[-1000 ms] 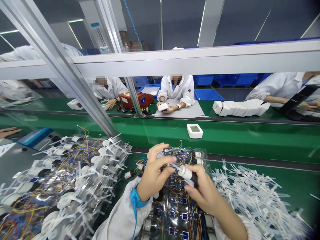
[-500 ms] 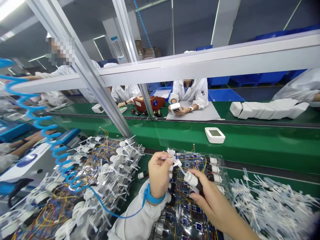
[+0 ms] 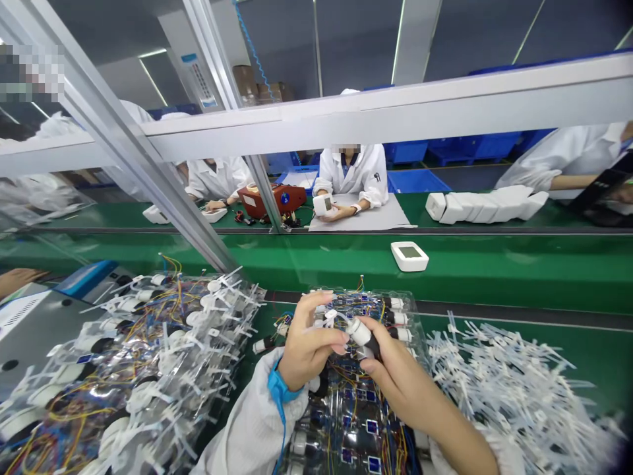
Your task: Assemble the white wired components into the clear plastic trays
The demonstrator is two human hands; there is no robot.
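My right hand (image 3: 395,369) grips a small white-and-black cylindrical part (image 3: 359,331) with a white plastic strip piece (image 3: 330,318) sticking out from its white end. Beside it, my left hand (image 3: 309,343) has its thumb and index finger spread apart, the thumb close to the part's white end; whether it touches cannot be made out. A blue wrist strap (image 3: 283,389) circles my left wrist. Under both hands lies a clear plastic tray (image 3: 341,429) holding several similar cylinders, small blue circuit boards and coloured wires.
Loose white plastic strips (image 3: 504,389) are heaped at right. Another tray of wired parts with strips (image 3: 163,369) stands at left. A white device with a screen (image 3: 409,256) lies on the green belt (image 3: 321,260). Beyond the metal frame (image 3: 346,125), a co-worker (image 3: 351,181) holds a similar device.
My left finger and thumb have parted from the white strip they pinched. My right hand still holds the cylinder. The view has swung slightly to the right.
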